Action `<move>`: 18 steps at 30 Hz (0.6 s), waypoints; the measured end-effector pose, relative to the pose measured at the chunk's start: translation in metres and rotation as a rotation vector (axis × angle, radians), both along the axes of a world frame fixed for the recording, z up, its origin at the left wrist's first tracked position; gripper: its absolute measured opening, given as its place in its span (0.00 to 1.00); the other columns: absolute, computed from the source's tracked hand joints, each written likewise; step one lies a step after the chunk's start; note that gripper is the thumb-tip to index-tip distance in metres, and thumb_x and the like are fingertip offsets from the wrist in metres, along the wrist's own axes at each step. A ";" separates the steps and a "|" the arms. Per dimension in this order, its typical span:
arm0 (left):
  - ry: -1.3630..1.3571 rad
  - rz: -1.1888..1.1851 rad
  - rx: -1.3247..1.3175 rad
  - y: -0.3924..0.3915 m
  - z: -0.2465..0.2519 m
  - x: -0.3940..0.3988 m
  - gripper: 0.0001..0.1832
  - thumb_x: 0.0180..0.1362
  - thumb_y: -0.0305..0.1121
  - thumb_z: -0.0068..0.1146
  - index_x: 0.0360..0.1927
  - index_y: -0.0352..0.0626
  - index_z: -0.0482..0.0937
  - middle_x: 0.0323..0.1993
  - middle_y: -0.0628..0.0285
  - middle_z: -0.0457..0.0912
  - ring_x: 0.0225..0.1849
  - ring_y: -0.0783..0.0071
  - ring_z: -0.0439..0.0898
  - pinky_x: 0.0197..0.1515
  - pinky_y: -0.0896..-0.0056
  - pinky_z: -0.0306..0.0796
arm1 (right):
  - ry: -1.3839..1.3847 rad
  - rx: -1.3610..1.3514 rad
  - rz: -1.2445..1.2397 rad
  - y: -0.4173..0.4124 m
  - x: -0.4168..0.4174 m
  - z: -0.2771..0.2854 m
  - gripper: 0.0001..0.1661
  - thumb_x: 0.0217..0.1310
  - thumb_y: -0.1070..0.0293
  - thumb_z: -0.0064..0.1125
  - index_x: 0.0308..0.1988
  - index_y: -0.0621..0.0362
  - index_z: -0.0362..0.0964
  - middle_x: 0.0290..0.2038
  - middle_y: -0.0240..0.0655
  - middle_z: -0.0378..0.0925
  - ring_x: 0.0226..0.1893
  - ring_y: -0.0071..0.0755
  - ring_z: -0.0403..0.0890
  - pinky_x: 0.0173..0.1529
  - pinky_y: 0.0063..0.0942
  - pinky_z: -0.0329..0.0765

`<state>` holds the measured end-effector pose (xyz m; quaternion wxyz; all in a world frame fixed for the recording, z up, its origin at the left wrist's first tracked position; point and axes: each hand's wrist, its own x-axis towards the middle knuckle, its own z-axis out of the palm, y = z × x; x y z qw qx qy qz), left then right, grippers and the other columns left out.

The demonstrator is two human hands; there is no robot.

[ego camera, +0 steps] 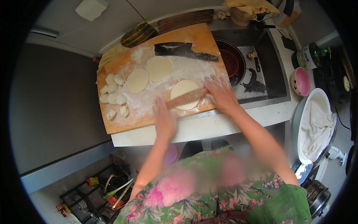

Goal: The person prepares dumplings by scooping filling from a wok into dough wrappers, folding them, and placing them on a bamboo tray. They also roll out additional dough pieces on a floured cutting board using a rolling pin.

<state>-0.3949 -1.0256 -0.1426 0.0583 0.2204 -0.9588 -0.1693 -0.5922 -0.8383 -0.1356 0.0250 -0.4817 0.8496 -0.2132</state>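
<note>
A wooden rolling pin (186, 98) lies across a round sheet of dough (183, 87) near the front edge of a floured wooden board (128, 127). My left hand (163, 119) is on the pin's left end, fingers pointing away from me. Over the right end is my right hand (221, 93), its fingers stretched out flat. Both hands look slightly blurred. Two more dough rounds, one nearer (137, 80) and one farther back (159, 69), lie to the left. Several small dough pieces (112, 98) are grouped at the board's left side. A dark cleaver (173, 49) rests at the back, dusted with flour.
Right of the board, a sink (275, 64) holds a dark pot (244, 65) with a red colander (233, 63) inside. A pink bowl (303, 81) and a basin (300, 137) with white cloth stand farther right. A striped squash (138, 34) lies behind the board.
</note>
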 end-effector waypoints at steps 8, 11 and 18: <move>0.003 0.044 -0.065 -0.043 0.026 -0.070 0.33 0.62 0.39 0.42 0.66 0.27 0.55 0.70 0.37 0.49 0.72 0.42 0.47 0.72 0.52 0.43 | -0.063 -0.052 -0.088 -0.012 -0.027 -0.024 0.22 0.65 0.59 0.49 0.56 0.55 0.69 0.64 0.34 0.64 0.67 0.39 0.58 0.71 0.38 0.51; -0.041 -0.065 -0.019 -0.005 0.026 -0.007 0.36 0.59 0.36 0.47 0.67 0.27 0.52 0.70 0.37 0.48 0.72 0.40 0.46 0.72 0.50 0.41 | -0.130 -0.004 -0.067 0.014 0.001 -0.013 0.22 0.64 0.61 0.51 0.56 0.55 0.67 0.64 0.35 0.64 0.67 0.40 0.58 0.72 0.39 0.50; 0.093 0.099 -0.041 -0.035 -0.012 -0.020 0.35 0.59 0.37 0.49 0.66 0.26 0.54 0.70 0.36 0.49 0.73 0.42 0.45 0.73 0.49 0.39 | -0.037 -0.029 0.041 -0.027 -0.018 0.004 0.23 0.63 0.62 0.51 0.56 0.55 0.67 0.65 0.35 0.63 0.68 0.41 0.57 0.72 0.41 0.49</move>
